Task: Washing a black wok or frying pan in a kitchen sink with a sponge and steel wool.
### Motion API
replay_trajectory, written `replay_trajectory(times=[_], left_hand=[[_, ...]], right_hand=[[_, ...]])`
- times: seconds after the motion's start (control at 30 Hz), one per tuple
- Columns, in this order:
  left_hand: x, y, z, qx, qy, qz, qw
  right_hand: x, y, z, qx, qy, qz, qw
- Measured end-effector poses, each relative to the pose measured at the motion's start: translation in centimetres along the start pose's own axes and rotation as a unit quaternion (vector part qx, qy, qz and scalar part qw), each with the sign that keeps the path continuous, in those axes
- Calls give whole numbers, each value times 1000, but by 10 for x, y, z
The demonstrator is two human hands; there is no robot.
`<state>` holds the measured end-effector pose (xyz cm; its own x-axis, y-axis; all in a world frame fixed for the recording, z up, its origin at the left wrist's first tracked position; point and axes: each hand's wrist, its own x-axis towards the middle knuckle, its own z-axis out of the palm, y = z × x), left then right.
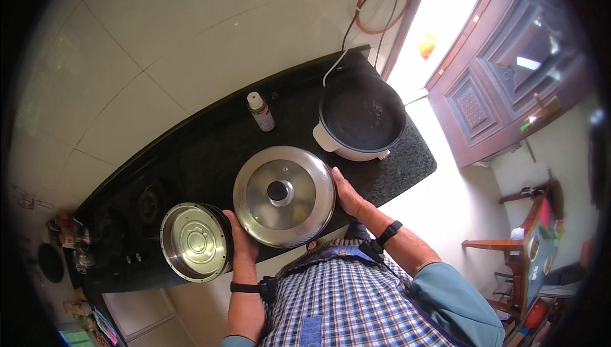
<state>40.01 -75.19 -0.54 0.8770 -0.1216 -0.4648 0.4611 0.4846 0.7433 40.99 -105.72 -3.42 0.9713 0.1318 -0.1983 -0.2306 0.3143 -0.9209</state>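
A round pot or pan under a steel-rimmed glass lid (305,165) with a black knob stands in front of me at the counter's near edge. My right hand (347,194) lies against its right side, the fingers at the rim. Between this vessel and a shallow round metal pan (196,242) on the left is my left hand (242,239); its fingers are partly hidden, and its hold cannot be told. Pale food shows dimly through the glass. Behind to the right sits an electric pot (363,111) with a dark inside and a white body, lidless.
On the dark stone counter (405,170) a spray can (261,112) stands near the back wall. Gas burners (149,203) lie to the left. Cables hang on the wall by the open wooden door (482,94). A wooden table (518,261) stands at the right.
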Motion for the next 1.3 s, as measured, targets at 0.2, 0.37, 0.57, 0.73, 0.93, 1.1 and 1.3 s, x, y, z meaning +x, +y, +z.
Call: replay_trajectory(times=[0.2,0.37,0.57,0.73,0.93,1.1,1.3], left_hand=[[-10,-8,20,-67,-14,54,996],[-28,-5,23,-78,-21,55,995],[-70,28,70,-70,-31,79,994],[-88,71,118,-64,-18,124,990],[-41,92,197,-81,-74,139,984],[30,73,254,-81,-170,143,972],[86,55,313,-51,-197,139,969]], right_hand=[[-10,8,9,83,-17,44,995],[-18,-12,21,119,13,125,985],[-25,-64,23,58,0,48,997],[-30,-139,30,94,-9,52,994],[-23,-224,-7,92,56,34,994],[-10,-258,-63,114,94,-55,988],[21,-265,-135,111,122,-44,985]])
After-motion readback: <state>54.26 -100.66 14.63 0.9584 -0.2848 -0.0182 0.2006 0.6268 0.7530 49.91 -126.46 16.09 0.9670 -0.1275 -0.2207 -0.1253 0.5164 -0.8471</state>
